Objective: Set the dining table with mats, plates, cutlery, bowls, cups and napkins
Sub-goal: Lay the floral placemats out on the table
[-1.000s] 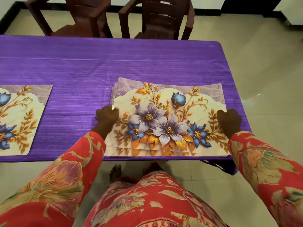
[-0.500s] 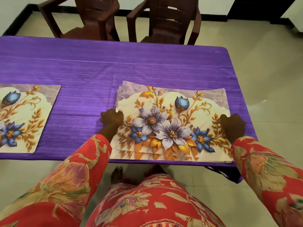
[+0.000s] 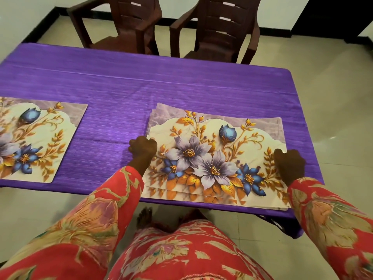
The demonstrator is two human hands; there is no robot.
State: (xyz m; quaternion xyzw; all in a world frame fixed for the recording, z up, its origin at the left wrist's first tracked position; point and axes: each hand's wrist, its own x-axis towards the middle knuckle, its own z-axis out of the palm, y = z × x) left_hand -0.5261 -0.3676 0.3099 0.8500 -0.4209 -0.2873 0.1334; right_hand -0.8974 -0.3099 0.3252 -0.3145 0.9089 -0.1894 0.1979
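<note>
We work from the stack of mats (image 3: 217, 158), which lies at the near edge of the tabletop (image 3: 141, 83), its front edge about level with that edge. Our left hand (image 3: 143, 148) curls at the stack's left edge and our right hand (image 3: 289, 165) at its right edge; whether each pinches only the top mat or several, we cannot tell. To do this step well, we should separate the top mat alone, check both edges, then lift evenly so the lower mats do not slide off. One mat (image 3: 34, 138) already lies left of the stack. Beyond the stack stand two chairs (image 3: 220, 31); those far places probably need mats next.
</note>
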